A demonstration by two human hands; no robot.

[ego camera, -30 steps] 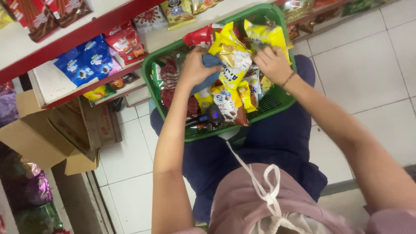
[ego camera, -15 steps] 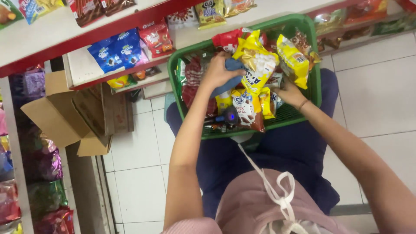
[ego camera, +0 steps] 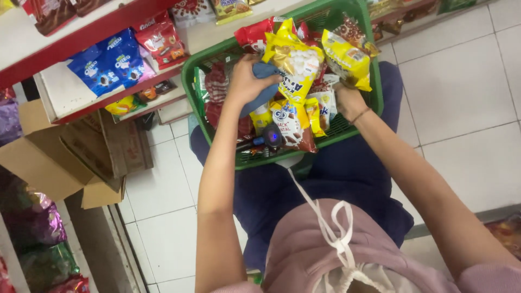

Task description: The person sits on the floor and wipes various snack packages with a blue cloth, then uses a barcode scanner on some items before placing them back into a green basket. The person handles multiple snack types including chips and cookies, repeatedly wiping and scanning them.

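Hands (ego camera: 247,81) grip packets inside green basket (ego camera: 190,81), wrists bent.

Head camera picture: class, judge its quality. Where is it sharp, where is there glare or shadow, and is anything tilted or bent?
Head view: light is even and soft, with sheen on the yellow snack bag; the left hand, right hand and green basket are fairly sharp; the cardboard box and lower left corner look dimmer; the whole scene is tilted, and the red shelf edge slants.

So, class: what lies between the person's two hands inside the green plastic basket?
In the head view, a yellow snack bag stands between left hand and right hand.
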